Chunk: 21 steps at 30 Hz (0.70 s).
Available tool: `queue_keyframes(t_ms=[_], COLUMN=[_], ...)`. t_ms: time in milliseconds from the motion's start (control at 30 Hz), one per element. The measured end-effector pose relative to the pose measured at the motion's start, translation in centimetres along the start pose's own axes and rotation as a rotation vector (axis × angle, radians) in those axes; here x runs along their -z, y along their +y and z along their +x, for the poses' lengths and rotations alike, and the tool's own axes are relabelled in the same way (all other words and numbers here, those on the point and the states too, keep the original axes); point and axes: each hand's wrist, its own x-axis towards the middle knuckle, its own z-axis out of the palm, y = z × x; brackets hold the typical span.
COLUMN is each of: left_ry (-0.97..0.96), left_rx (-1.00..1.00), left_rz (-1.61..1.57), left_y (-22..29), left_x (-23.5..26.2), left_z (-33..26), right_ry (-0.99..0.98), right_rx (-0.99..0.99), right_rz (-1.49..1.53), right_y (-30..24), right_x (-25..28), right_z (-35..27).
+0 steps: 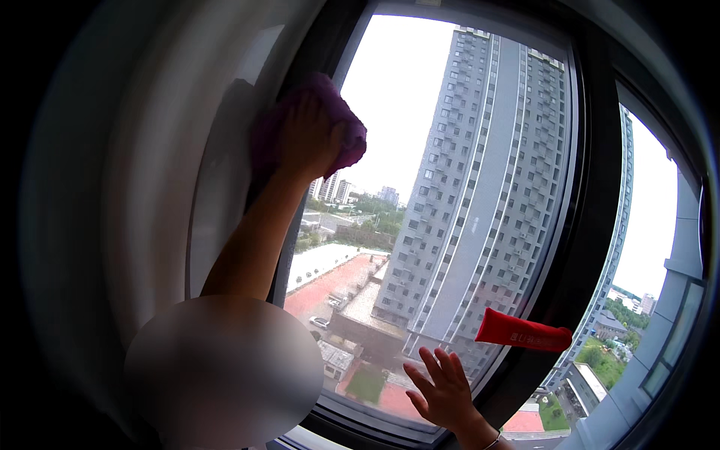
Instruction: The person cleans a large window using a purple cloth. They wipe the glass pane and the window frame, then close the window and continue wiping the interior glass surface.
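A bunched purple cloth is under my left hand, which presses it against the dark window frame and the edge of the glass at upper left. My fingers lie over the cloth, with the thumb toward the glass. Lower down, my right hand is raised before the window pane, its fingers spread and nothing in them. Whether it touches the glass I cannot tell. Above and right of it, a long red sleeve-like piece with pale print lies across the frame post. A blurred oval hides part of my left arm.
The dark window frame runs between the large pane and a narrower one at right. A pale wall or curtain flanks the left side. Outside stand a tall grey apartment tower, low buildings, trees and a road, far below.
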Motion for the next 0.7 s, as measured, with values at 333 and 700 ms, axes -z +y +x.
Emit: queue_keyframes(t_ms=[333, 700], left_ry=[-0.372, -0.29], left_rx=[0.213, 0.171], left_rz=[-0.529, -0.553], left_y=[9.3, 17.6], left_x=[7.5, 7.4], left_z=[-12.5, -3.0], right_ry=[0.05, 0.25], right_rx=[-0.041, -0.261], right_rz=[0.112, -0.11], right_y=[0.6, 6.0], right_x=[0.3, -0.7], right_z=[-6.6, -9.8])
